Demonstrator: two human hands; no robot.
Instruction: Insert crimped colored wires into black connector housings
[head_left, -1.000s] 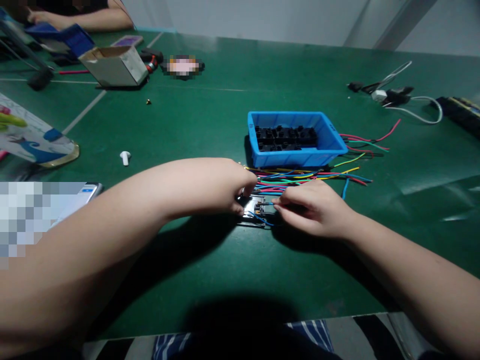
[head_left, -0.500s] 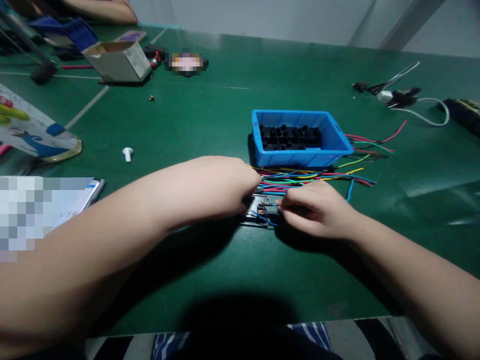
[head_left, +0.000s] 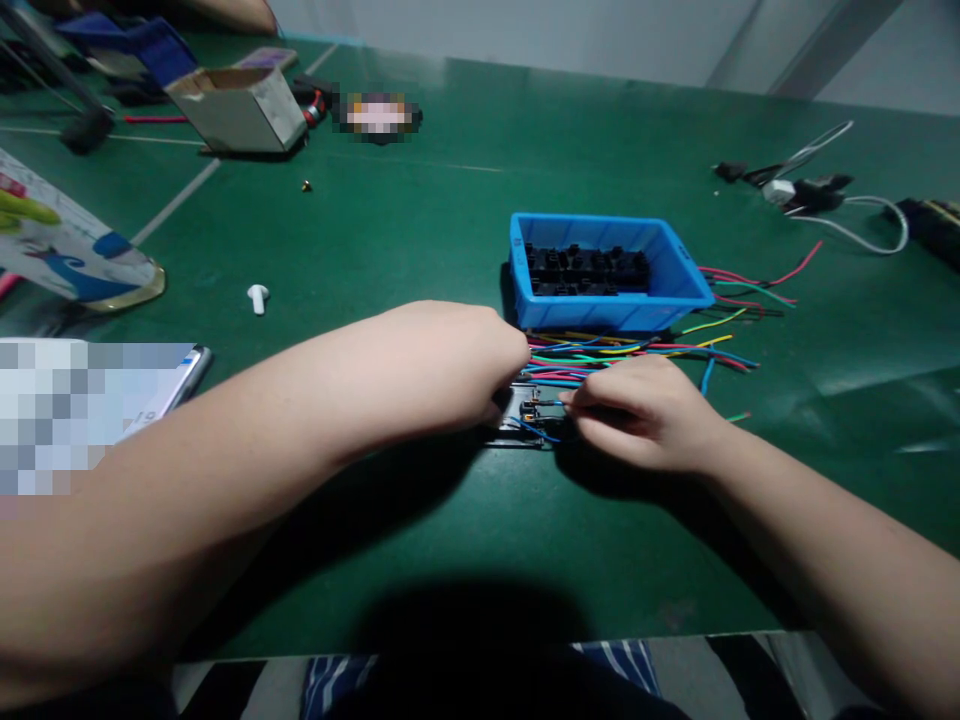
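Observation:
A small black part [head_left: 525, 430] with metal contacts and a thin blue wire lies on the green table between my hands. My left hand [head_left: 480, 365] is closed at its left end; the fingertips are mostly hidden, and what they grip cannot be made out. The thumb and forefinger of my right hand [head_left: 637, 410] pinch a thin blue wire [head_left: 556, 403] that reaches the contacts on the part's right side. Just beyond my hands runs a bundle of coloured wires [head_left: 622, 350]. Behind it stands a blue bin [head_left: 611, 315] with black parts [head_left: 585, 265] inside.
A white earphone [head_left: 258, 298] and a phone [head_left: 187, 380] lie to the left, near a printed container [head_left: 82, 250]. An open carton [head_left: 240, 115] stands at the back left. Cables with a plug [head_left: 810, 192] lie at the back right. A person's arm [head_left: 232, 12] shows at the top left.
The view has shifted slightly, so things sit a little differently in it. Both hands keep nearly the same place and grip at the black part.

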